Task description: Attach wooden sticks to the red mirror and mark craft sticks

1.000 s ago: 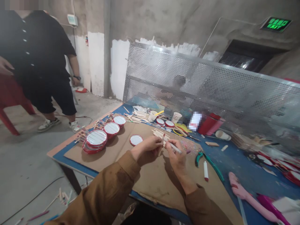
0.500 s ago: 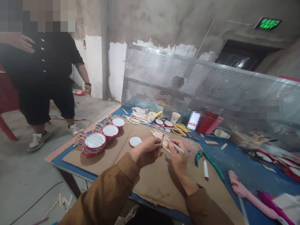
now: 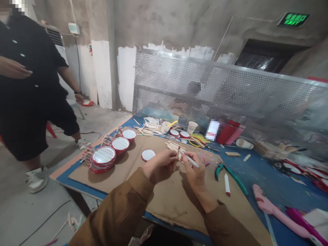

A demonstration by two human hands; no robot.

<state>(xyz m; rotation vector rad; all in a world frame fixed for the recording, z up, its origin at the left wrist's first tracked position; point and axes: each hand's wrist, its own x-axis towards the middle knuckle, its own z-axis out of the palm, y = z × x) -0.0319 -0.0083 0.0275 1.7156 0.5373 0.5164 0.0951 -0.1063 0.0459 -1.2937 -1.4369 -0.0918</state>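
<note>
My left hand is closed around a small wooden stick with a reddish-brown upper end, held upright above the cardboard. In my right hand is a whitish marker pen, its tip end pointing at the stick. Just behind both hands lies a pile of bare wooden sticks. A round white disc with a red rim rests on the cardboard left of my left hand. Farther left stand several red-rimmed round pieces with sticks attached, like small banjos.
Right of my hands lie teal-handled pliers, a white marker with a red end and a pink glue gun. Paper cups, a phone and a red bottle stand before a perforated metal screen. A person walks at left.
The marker pen in my right hand has come slightly closer to the stick. My left hand has hardly moved. The person at left has stepped farther left and nearer.
</note>
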